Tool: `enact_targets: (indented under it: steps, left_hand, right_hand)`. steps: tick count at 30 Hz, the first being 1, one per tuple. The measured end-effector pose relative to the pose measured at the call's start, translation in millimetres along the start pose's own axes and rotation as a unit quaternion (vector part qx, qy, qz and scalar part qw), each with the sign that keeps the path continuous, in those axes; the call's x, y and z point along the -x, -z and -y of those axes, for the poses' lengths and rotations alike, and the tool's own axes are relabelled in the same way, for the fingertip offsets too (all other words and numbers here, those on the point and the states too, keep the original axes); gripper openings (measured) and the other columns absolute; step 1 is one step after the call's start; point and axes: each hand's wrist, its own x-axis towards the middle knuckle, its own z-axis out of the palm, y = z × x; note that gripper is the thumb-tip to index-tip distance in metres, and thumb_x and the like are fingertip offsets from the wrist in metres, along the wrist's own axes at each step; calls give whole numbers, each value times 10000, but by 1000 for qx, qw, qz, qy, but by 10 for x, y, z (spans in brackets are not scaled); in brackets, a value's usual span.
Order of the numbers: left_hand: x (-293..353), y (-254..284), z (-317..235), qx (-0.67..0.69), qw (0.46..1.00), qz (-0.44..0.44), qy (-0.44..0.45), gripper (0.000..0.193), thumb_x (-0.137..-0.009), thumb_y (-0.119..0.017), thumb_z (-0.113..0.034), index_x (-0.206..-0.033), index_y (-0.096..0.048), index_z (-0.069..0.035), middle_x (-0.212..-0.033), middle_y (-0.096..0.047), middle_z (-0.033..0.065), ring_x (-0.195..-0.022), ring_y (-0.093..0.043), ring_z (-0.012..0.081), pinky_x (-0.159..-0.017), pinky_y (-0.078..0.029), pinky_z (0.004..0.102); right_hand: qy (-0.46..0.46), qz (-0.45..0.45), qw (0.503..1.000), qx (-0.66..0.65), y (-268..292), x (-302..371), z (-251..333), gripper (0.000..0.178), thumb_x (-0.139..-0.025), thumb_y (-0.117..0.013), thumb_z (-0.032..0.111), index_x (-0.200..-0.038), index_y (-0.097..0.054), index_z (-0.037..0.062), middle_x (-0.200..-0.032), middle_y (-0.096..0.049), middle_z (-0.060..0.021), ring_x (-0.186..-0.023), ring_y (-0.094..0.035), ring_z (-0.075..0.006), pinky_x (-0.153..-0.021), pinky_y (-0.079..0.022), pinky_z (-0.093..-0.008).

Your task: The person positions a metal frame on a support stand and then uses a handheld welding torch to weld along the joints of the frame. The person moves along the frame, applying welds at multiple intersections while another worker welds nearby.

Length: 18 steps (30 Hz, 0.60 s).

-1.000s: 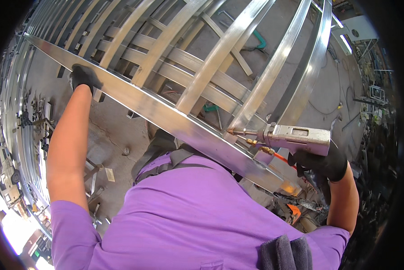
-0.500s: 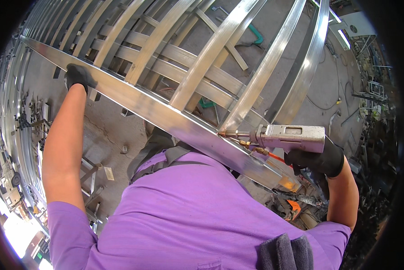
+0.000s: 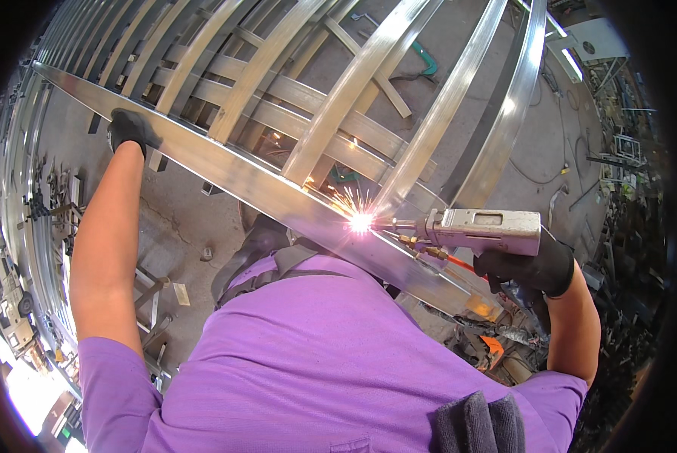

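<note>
My right hand (image 3: 531, 266), in a black glove, is closed around the grip of a silver handheld welding gun (image 3: 489, 230). Its nozzle points left at the joint between a long flat metal rail (image 3: 236, 177) and an upright bar (image 3: 440, 106) of a metal frame. A bright weld spark (image 3: 360, 221) glows at the tip and throws orange sparks up and left. Far along the same rail, my left hand (image 3: 131, 130), also black-gloved, grips its edge; some fingers are hidden. Brass fittings and a red hose (image 3: 459, 262) sit under the gun.
Several parallel bars run across the frame toward the far left, with crosswise flat bars (image 3: 301, 94) beneath. A green clamp (image 3: 427, 59) lies on the concrete floor beyond. Cables (image 3: 538, 177) trail at the right. Metal stock is piled along the left, and a dark-wrapped cable (image 3: 497, 330) hangs below the gun.
A bright arc and flying sparks have appeared at the nozzle tip, where there was none before. The gun has shifted very slightly left; my left hand stays in place.
</note>
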Motion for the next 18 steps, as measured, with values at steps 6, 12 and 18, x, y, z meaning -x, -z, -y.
enact_targets:
  steps: [6,12,18]
  left_hand:
    - [-223,-155,148,-79,997,3,-20,561,-925,-668,-573,-1223,-718,-100,-1279,-753,85,-1163,-732,295,-998,-581,396]
    - [-136,-97,26,-426,894,1,-142,647,-837,-741,-682,-1197,-752,-144,-1224,-770,58,-1137,-745,264,-971,-580,362]
    - [202,63,-146,-593,769,-32,-236,667,-839,-687,-749,-1171,-774,-177,-1162,-783,48,-1058,-763,242,-894,-566,391]
  right_hand:
    - [-6,-4,1000,5,-17,29,46,378,-844,-788,88,-1200,-706,-7,-875,-726,-54,-669,-678,-141,-608,-550,-297]
    - [2,-1,1000,7,-6,38,15,361,-858,-777,80,-1201,-704,-6,-873,-723,-56,-683,-675,-137,-616,-550,-293]
    - [10,3,1000,-16,8,51,-61,358,-859,-788,83,-1198,-707,-2,-877,-715,-48,-705,-667,-134,-624,-548,-294]
